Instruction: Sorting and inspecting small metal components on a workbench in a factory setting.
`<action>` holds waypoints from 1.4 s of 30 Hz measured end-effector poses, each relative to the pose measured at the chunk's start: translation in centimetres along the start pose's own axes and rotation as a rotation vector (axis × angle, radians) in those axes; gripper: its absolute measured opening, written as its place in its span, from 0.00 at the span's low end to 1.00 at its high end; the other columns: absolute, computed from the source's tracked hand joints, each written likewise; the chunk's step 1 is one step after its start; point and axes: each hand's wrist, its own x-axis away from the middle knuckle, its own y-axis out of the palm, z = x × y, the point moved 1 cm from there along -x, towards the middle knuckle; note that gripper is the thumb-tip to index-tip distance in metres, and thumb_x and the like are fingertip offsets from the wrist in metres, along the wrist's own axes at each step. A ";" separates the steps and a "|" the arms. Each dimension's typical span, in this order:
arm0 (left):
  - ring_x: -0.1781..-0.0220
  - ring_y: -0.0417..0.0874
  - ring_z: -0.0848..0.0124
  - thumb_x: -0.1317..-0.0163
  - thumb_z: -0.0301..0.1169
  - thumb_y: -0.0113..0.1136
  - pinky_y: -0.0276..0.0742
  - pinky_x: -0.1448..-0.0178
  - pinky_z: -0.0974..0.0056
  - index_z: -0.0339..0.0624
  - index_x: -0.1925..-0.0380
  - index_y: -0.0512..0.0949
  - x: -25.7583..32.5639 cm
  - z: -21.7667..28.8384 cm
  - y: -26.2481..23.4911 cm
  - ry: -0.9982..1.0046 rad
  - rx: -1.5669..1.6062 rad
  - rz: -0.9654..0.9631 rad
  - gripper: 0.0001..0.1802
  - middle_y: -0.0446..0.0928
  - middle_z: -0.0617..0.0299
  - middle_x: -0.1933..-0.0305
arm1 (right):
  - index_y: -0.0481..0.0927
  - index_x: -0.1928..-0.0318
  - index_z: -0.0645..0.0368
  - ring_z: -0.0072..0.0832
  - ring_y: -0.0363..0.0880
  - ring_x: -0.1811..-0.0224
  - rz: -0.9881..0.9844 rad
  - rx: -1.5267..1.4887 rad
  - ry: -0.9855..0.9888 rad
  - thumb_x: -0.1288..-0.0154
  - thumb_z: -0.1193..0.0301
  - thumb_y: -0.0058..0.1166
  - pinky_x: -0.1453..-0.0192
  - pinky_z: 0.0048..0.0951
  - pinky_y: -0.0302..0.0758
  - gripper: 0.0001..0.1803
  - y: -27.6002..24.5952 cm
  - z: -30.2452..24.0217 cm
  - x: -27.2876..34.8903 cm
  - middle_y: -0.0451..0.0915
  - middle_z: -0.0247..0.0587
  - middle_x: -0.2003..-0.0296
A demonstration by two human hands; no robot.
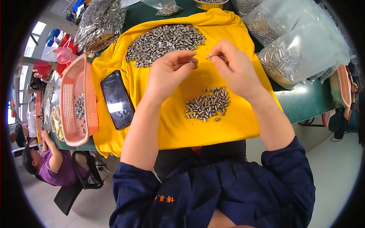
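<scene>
My left hand [170, 73] is closed in a pinch, with a small bit of metal just showing at the fingertips; it looks like one of the small metal cylinders. Across from it, my right hand [236, 72] is pinched too. A thin tip pokes out of its fingers, too small to name. Both hands hover over a yellow cloth [175, 133], a short gap apart. Behind my left hand spreads a big pile of short metal cylinders [163, 41]. Nearer to me, between my forearms, lies a smaller pile of the same cylinders [207, 104].
A black phone [118, 100] lies left on the cloth, beside a pink plastic basket [93, 114] holding some metal parts. Clear bags of metal parts [281, 57] stand at right, another bag [100, 24] at far left. A person in purple [57, 167] sits at left.
</scene>
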 end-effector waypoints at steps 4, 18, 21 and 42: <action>0.65 0.76 0.79 0.48 0.20 0.52 0.70 0.60 0.77 0.34 0.65 0.75 -0.1 -0.2 0.9 0.013 -0.146 0.031 0.09 0.76 0.63 0.67 | 0.66 0.69 0.61 0.13 0.58 0.77 -0.047 -0.067 0.001 0.43 0.77 0.42 0.74 0.15 0.58 0.01 0.4 0.3 0.0 0.64 0.29 0.78; 0.67 0.78 0.73 0.47 0.22 0.53 0.75 0.61 0.71 0.36 0.66 0.73 0.4 0.0 0.9 -0.089 0.466 -0.085 0.08 0.76 0.60 0.68 | 0.67 0.71 0.61 0.11 0.56 0.80 -0.071 -0.367 0.058 0.44 0.75 0.43 0.78 0.16 0.57 0.02 0.9 0.8 0.1 0.63 0.26 0.81; 0.67 0.78 0.72 0.48 0.22 0.54 0.75 0.61 0.71 0.35 0.67 0.74 0.3 -0.2 0.9 -0.022 0.367 -0.072 0.06 0.76 0.59 0.69 | 0.67 0.70 0.61 0.15 0.61 0.81 -0.082 -0.250 0.014 0.45 0.75 0.43 0.78 0.19 0.60 0.02 0.5 0.2 0.2 0.66 0.30 0.82; 0.70 0.78 0.71 0.55 0.23 0.55 0.72 0.63 0.72 0.38 0.73 0.76 1.4 0.4 2.5 0.176 -0.457 -0.301 0.07 0.77 0.60 0.72 | 0.69 0.68 0.61 0.10 0.58 0.77 0.035 -0.375 0.199 0.42 0.74 0.42 0.76 0.14 0.57 0.04 -0.8 1.9 -0.5 0.65 0.25 0.78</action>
